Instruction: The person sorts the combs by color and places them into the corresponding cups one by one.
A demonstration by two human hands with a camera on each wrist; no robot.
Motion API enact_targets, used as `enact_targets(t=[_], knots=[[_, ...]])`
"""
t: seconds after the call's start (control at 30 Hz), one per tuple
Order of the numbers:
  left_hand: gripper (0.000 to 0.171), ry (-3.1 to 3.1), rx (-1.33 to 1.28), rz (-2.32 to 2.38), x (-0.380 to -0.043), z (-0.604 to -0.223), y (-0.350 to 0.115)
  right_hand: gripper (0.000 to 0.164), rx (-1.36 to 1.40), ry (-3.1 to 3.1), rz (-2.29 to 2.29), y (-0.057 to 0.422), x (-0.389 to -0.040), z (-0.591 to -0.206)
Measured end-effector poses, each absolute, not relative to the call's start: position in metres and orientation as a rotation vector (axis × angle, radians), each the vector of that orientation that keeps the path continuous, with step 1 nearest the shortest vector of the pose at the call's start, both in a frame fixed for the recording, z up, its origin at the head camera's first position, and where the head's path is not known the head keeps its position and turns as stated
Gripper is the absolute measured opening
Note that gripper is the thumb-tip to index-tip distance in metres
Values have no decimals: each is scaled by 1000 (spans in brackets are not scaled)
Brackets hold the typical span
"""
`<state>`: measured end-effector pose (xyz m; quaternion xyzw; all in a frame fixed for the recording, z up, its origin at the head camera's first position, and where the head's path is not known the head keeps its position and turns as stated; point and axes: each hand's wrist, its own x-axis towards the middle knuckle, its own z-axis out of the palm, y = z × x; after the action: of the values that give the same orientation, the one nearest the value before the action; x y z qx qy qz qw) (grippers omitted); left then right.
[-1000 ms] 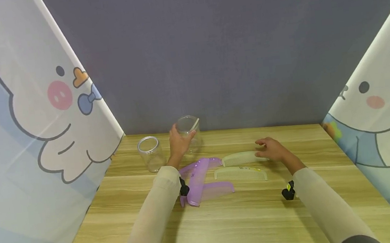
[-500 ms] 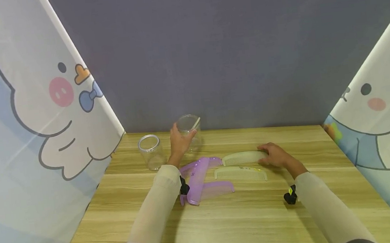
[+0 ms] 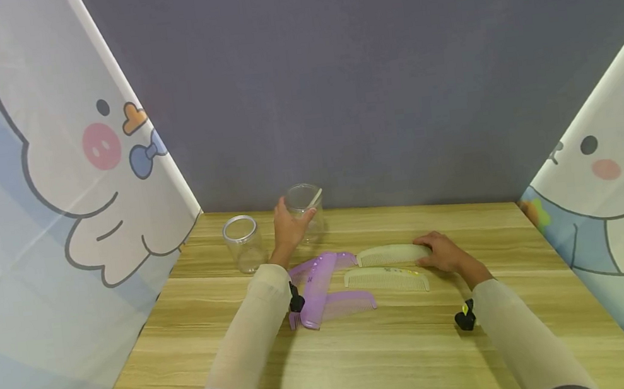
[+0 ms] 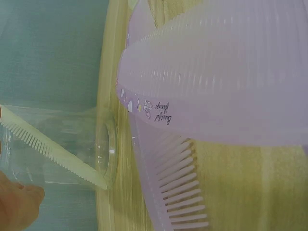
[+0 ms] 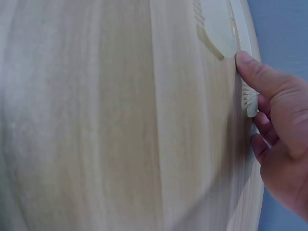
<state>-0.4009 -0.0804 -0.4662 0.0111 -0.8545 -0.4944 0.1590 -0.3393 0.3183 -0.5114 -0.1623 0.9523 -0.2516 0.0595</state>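
Near the back wall my left hand (image 3: 288,228) grips a clear jar (image 3: 316,220), thumb and fingers round its side. A pale green comb (image 4: 53,148) leans inside that jar. At the right end of another pale green comb (image 3: 388,253), my right hand (image 3: 445,254) pinches the tip; the right wrist view has the comb's end (image 5: 251,107) between thumb and curled fingers, and the comb lies on the table. In front of it lies a third pale green comb (image 3: 385,280) with printed decoration. Several purple combs (image 3: 319,290) overlap beside my left forearm.
A second clear jar (image 3: 246,247) with a silvery rim stands left of my left hand. The wood-grain table (image 3: 397,356) meets a dark grey wall (image 3: 335,90) at the back. Cartoon-printed panels (image 3: 71,182) flank both sides.
My right hand has come down and slightly toward me, from hovering above the rear green comb to its right end. The left hand keeps its grip on the jar.
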Motion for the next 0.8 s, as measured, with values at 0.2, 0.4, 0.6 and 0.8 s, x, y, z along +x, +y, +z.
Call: enact_targets(t=[0.2,0.4,0.6,0.8], knots=[[95,-2445,31,-1431,-400,-466,-80,56,-521,2906,-836,322,-337,-516],[95,-2445,23,-1448,-400,-466,-78,56,-543,2914,-901,328,-336,-515],[96,-2448,30,-1435,-400,-466,-79,61,-457,2850,-985,335,-335,-512],[97,-2441,42,-1424,-398,-466,-81,57,-446,2862,-994,336,-335,-515]])
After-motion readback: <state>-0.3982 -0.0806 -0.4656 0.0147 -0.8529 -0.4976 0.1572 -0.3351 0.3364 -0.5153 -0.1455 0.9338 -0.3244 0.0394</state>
